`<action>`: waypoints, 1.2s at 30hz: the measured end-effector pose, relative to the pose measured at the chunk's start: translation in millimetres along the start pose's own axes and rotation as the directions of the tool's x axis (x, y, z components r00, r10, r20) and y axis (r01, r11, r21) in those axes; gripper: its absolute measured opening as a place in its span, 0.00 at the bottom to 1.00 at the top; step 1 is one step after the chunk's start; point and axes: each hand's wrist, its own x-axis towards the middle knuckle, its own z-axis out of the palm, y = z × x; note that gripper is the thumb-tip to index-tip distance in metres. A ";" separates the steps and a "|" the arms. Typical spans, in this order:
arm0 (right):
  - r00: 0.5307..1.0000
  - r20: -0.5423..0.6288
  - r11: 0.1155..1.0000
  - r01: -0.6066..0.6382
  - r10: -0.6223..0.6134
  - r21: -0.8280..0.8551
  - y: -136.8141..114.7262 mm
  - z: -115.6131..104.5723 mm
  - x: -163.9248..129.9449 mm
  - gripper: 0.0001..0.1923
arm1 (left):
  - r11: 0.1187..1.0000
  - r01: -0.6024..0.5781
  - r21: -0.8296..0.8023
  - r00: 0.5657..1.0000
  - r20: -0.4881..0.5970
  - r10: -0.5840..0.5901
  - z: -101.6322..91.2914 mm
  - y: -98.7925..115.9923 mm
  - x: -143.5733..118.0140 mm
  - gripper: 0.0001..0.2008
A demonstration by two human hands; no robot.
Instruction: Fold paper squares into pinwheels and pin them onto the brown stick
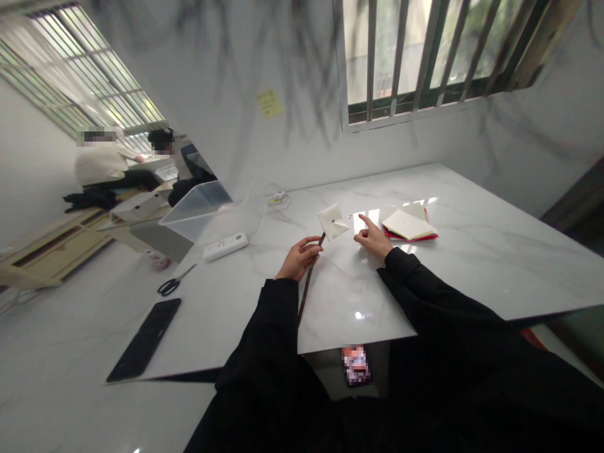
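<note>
Sleeves point(252, 333); pinwheel head point(330, 224) beyond left grip point(298, 258)

Over the desk point(495, 251), the pinwheel point(328, 221) is between the left hand point(299, 258) and the right hand point(372, 240). Tiny pieces point(350, 216), perhaps beads, lie just right of it; the paper stack point(406, 224) lies right of both hands. Leftward, the scissors point(170, 286) lie between the power strip point(225, 247), behind, and the flat slab point(144, 341), in front.

The left hand point(298, 259) holds a brown stick point(307, 283) bearing a paper pinwheel point(333, 223); the right hand point(374, 240) is beside stacked paper point(408, 224) on the tabletop point(495, 251).
</note>
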 end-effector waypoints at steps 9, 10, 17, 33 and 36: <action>0.869 0.495 0.999 0.040 -0.026 -0.019 -8.1 8.3 -6.3 0.14 | 1.000 -0.008 -0.008 1.000 -0.007 0.008 -1.2 -0.6 0.4 0.31; 0.894 0.447 0.999 0.031 -0.015 -0.028 -7.1 9.2 -5.9 0.14 | 1.000 -0.006 -0.010 1.000 -0.005 0.006 -1.0 -0.3 0.1 0.31; 0.997 -0.068 0.981 0.016 -0.029 -0.192 -5.3 3.3 -5.3 0.17 | 0.999 0.028 0.019 0.999 0.023 -0.028 -0.8 -0.1 -0.2 0.31; 0.990 0.141 0.921 0.077 -0.024 -0.383 -5.2 0.6 -5.3 0.14 | 1.000 0.017 0.024 0.999 0.032 -0.017 -2.9 -3.5 2.5 0.29; 0.998 0.062 0.931 0.027 -0.005 -0.364 -4.8 1.0 -5.6 0.13 | 1.000 0.013 0.027 0.999 0.042 -0.015 -2.7 -3.2 2.1 0.28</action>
